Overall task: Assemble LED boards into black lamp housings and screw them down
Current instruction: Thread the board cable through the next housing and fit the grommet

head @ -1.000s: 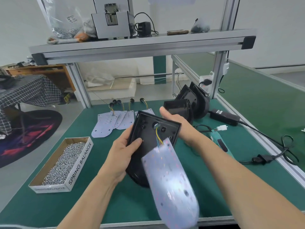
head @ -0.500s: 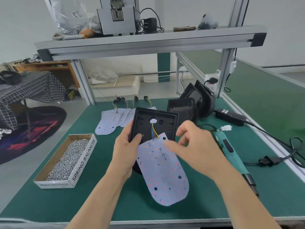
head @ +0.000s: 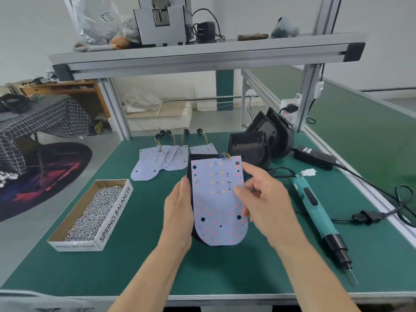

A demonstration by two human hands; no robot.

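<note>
The left hand (head: 177, 212) is gripping the housing (head: 190, 170) by its left edge while the right hand (head: 263, 199) is pinching the LED board (head: 217, 203), which, dangling a moment ago, is now lying over the housing between both hands, probably nearly ready for screwing.

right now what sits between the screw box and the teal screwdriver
In the head view: the left hand, the LED board lying on its black housing, and the right hand.
</note>
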